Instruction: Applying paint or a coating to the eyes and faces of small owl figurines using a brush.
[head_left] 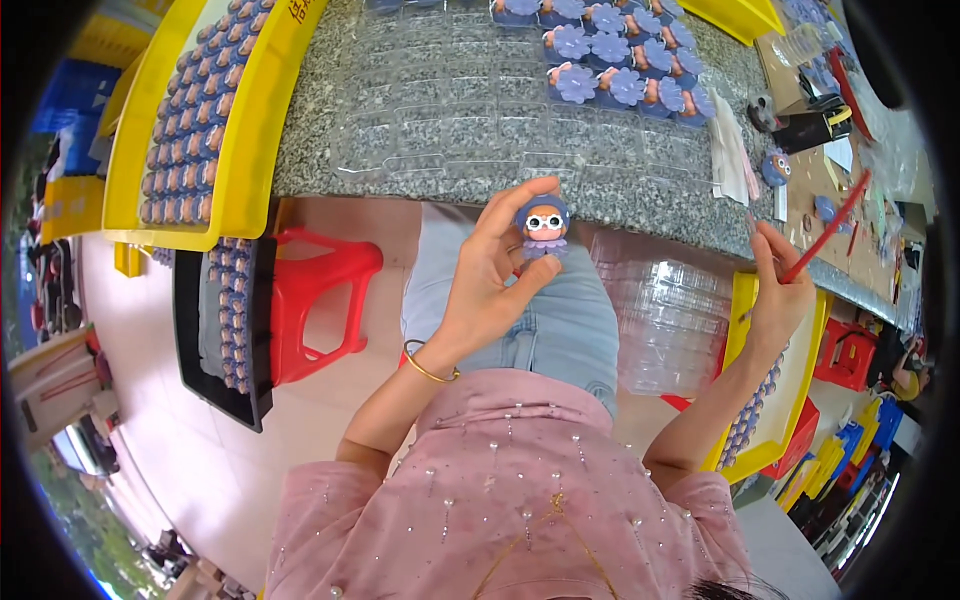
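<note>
My left hand (488, 275) is closed around a small doll figurine (544, 222) with purple hair, white round glasses and a purple ruffled collar. The figurine is upright, above my lap at the table's near edge, its face showing. Off to the right, my right hand (782, 300) grips a thin red stick (832, 228), which slants up and away from the fingers. It resembles a brush handle, but its working end is too small to tell. My two hands are well apart.
On the speckled table (310, 130) lies a clear compartment tray (430, 130), with purple flower-topped figurines (610, 70) at its far right. A yellow bin (262, 130) of figurines stands left. Below are a red stool (330, 290), black tray (255, 400) and stacked clear trays (670, 330); a white cloth (730, 150) lies right.
</note>
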